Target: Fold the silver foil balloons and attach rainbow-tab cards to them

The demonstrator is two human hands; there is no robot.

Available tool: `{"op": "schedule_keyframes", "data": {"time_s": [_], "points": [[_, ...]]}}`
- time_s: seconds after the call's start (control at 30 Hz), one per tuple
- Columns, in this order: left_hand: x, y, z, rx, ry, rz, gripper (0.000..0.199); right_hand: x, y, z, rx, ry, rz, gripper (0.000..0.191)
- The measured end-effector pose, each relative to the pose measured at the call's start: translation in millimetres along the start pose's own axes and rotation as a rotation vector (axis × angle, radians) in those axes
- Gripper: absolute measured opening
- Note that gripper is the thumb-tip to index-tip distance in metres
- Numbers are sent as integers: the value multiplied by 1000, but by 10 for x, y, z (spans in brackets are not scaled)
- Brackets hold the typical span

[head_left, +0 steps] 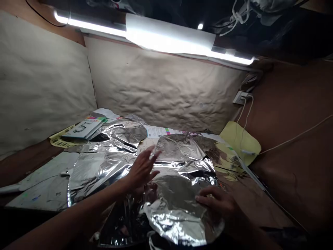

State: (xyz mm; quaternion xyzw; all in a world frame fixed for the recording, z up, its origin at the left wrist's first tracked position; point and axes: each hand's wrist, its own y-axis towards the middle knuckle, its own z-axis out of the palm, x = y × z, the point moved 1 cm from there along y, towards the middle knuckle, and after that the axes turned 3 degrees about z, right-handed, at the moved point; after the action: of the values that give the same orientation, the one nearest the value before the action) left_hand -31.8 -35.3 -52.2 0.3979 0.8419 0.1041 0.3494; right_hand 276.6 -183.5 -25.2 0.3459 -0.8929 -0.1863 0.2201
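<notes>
Crinkled silver foil sheets (pixel 104 163) cover much of the table. My left hand (pixel 142 168) is over the middle of the foil, its fingers apart and nothing in it. Nearer to me lies a rounded piece of silver foil (pixel 177 198), with bright creases along its front edge. My right hand (pixel 215 201) rests at the right side of this piece, with its fingertips on or just above the surface; its thumb and lower fingers are dark and partly hidden.
Booklets (pixel 84 128) lie on a yellow cut-out sheet (pixel 61 140) at the left. Printed papers (pixel 156 132) line the back. At the right are a yellow card (pixel 240 142), a white cable (pixel 293 132) and a wall socket (pixel 240 98). A tube light (pixel 96 28) hangs above.
</notes>
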Motion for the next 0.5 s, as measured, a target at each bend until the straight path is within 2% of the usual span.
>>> {"op": "schedule_keyframes", "data": {"time_s": [0.07,0.1,0.13,0.17,0.2,0.27,0.37,0.43,0.5], "points": [[50,152,-10,266,20,234,40,-137,259,-199,156,147,165,25],[91,239,-15,387,-54,254,32,-249,410,-288,217,214,241,20],[141,334,-26,461,-156,210,30,-393,575,-366,258,274,322,18],[198,434,-40,483,-263,126,32,-566,750,-432,265,319,398,23],[258,537,-56,467,-356,31,38,-762,928,-480,273,351,472,33],[376,735,-80,407,-466,-95,58,-1201,1253,-521,198,421,731,42],[540,954,-50,366,-547,-278,86,-1796,1588,-416,152,386,888,41],[633,1023,15,320,-597,-461,86,-2098,1684,-261,142,328,951,36],[695,1044,89,263,-585,-563,74,-2319,1696,-82,133,273,1006,29]]}}
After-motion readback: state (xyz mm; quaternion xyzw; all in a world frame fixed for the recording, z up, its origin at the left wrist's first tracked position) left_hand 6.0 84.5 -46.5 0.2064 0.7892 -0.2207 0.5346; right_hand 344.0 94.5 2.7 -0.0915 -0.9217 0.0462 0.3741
